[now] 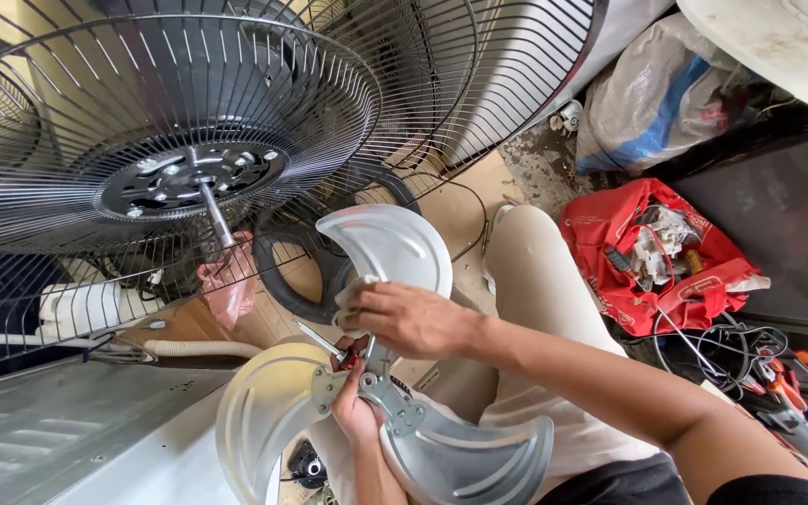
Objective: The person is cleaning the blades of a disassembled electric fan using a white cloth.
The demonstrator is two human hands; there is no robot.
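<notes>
A person seated on the floor works on a three-bladed metal fan blade [395, 411] held over the lap, at about 6 o'clock in the frame. The right hand [409, 318] presses a pale cloth [353, 301] against the upper blade, fingers curled over the wad in a narrow grip; the left hand [355, 407] comes up from below and clasps the blade's hub, thumb over the centre, with a small red-handled tool [329, 346] just beside it. To wipe well, it seems best to keep the hub held firm while the cloth moves along the curve of each blade, away from the thin edges. At 10 o'clock hangs one wire fan guard [165, 131] with its bare motor shaft [215, 215] pointing down; a second guard [507, 65] stands behind it at 12 o'clock. One red bag [656, 257] of parts lies at 3 o'clock, and one clear plastic sack [652, 93] at 1 o'clock.
</notes>
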